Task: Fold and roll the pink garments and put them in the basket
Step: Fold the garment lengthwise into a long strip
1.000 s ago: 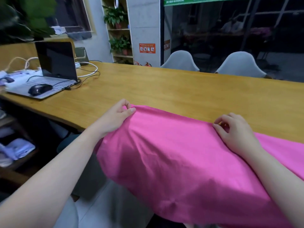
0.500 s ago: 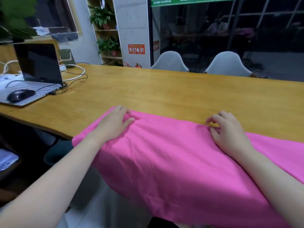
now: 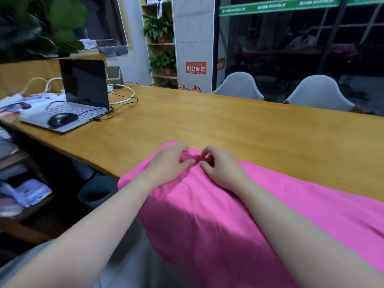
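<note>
A pink garment [image 3: 218, 221] lies over the near edge of the wooden table [image 3: 228, 125] and hangs down toward me. My left hand [image 3: 168, 163] and my right hand [image 3: 220, 167] sit side by side at its far edge. Both pinch a small fold of the pink cloth between thumb and fingers, with their fingertips almost meeting. No basket is in view.
An open laptop [image 3: 83, 94] with a black mouse [image 3: 62, 119] on it and cables stands at the table's left end. Two white chairs [image 3: 320, 92] stand behind the far side. Shelves with papers [image 3: 25, 194] and a dark bin [image 3: 97, 190] are at the lower left.
My hands were wide apart on the garment's far edge; they have come together near the middle, the right hand moving left. Both now pinch a fold of cloth.
</note>
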Tool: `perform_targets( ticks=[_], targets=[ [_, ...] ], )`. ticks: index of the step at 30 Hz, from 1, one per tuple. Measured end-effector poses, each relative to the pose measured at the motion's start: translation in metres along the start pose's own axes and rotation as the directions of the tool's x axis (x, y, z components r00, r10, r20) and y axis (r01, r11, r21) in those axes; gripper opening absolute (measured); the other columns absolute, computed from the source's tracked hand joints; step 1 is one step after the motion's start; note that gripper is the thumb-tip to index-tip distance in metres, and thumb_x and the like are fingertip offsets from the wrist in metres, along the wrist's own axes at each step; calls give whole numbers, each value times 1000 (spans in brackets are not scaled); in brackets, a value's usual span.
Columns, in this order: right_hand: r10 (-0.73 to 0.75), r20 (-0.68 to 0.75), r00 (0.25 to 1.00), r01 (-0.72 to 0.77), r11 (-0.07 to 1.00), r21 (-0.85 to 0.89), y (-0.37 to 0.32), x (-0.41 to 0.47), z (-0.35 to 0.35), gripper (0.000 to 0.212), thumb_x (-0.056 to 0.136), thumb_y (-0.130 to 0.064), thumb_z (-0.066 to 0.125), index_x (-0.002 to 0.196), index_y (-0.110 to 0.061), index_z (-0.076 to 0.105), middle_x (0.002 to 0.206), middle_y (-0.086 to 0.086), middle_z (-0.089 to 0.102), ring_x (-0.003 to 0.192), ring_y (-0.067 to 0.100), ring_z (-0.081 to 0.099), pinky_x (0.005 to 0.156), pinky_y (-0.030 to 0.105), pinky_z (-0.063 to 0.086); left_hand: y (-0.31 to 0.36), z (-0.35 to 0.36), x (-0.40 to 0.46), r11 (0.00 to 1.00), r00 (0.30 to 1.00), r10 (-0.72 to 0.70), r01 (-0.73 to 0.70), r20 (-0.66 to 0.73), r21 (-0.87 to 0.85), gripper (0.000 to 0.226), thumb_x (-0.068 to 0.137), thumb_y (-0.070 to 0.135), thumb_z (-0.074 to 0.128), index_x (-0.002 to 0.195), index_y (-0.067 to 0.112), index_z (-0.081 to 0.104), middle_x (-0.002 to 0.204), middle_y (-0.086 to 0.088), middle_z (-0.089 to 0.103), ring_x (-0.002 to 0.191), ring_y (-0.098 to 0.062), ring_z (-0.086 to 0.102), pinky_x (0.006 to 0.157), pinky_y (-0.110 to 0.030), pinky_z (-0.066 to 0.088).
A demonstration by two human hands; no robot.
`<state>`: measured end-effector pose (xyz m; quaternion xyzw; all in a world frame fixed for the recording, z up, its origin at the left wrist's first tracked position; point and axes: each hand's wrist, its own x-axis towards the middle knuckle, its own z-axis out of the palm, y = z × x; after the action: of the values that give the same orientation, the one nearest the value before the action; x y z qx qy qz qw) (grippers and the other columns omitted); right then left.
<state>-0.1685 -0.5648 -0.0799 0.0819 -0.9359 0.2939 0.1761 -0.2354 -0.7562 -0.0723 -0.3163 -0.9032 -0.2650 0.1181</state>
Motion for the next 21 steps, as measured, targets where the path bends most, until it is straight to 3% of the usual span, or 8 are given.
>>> perform_targets(
  ticks=[2, 4, 7, 10, 13, 16, 18, 21],
  targets=[
    [-12, -14, 1000, 13, 1000, 26, 6, 0, 1, 28, 94, -31, 68, 118, -20, 59, 95, -6, 54, 84, 13, 49, 77, 31, 37, -2, -14, 5, 988, 998, -40, 48, 56, -149, 36, 85, 34, 81, 72, 23, 49, 65, 13, 48, 60, -6, 42, 61, -32, 32],
    [-33, -19, 999, 33, 999, 27, 9, 1, 1, 25, 96, -36, 65, 116, -21, 61, 98, -4, 52, 86, 13, 49, 79, 32, 40, -1, -35, 9, 925, 980, -65, 130, 188, -356, 38, 87, 26, 81, 67, 21, 49, 60, 14, 46, 56, -3, 38, 56, -25, 32],
    [-42, -11, 999, 42, 999, 7, 10, 5, 3, 23, 99, -39, 61, 83, -23, 57, 86, 1, 52, 80, 19, 48, 72, 36, 34, -6, -65, 16, 805, 941, -70, 250, 332, -538, 42, 91, 19, 76, 66, 21, 43, 57, 12, 40, 52, -5, 34, 48, -20, 28],
    [-29, -52, 998, 29, 1000, 8, 12, 6, 3, 41, 99, -35, 62, 67, -27, 39, 68, -7, 46, 68, 20, 43, 64, 35, 25, -26, -85, 24, 795, 902, -95, 324, 422, -513, 33, 87, 25, 79, 70, 20, 50, 62, 5, 45, 55, -8, 38, 49, -21, 30],
    [27, -79, 997, -22, 998, 54, 16, 6, 4, 39, 100, -29, 61, 66, -24, 42, 62, -8, 47, 65, 23, 47, 61, 37, 26, -43, -92, 23, 756, 825, -219, 481, 521, -444, 31, 74, 32, 86, 87, 13, 65, 74, -3, 59, 60, -11, 52, 52, -20, 43],
    [61, -117, 991, -51, 995, 86, 16, 7, 3, 41, 101, -24, 59, 64, -28, 42, 61, -11, 47, 65, 20, 46, 62, 36, 24, -58, -92, 15, 601, 772, -235, 593, 590, -536, 46, 77, 21, 88, 108, -5, 65, 89, -10, 60, 65, -15, 55, 58, -19, 53],
    [72, -126, 989, -59, 992, 110, 15, 7, 1, 43, 100, -20, 59, 62, -31, 42, 59, -15, 45, 63, 17, 44, 61, 32, 21, -66, -92, 6, 458, 761, -206, 630, 615, -627, 36, 86, 10, 77, 110, -12, 64, 96, -14, 64, 72, -16, 61, 66, -21, 57],
    [82, -119, 990, -68, 990, 123, 16, 8, 0, 40, 100, -20, 59, 64, -30, 45, 60, -15, 47, 64, 16, 45, 61, 32, 22, -66, -91, -10, 342, 770, -179, 632, 612, -695, 35, 92, 10, 70, 117, -14, 63, 102, -19, 66, 85, -16, 62, 85, -28, 59]
  ],
)
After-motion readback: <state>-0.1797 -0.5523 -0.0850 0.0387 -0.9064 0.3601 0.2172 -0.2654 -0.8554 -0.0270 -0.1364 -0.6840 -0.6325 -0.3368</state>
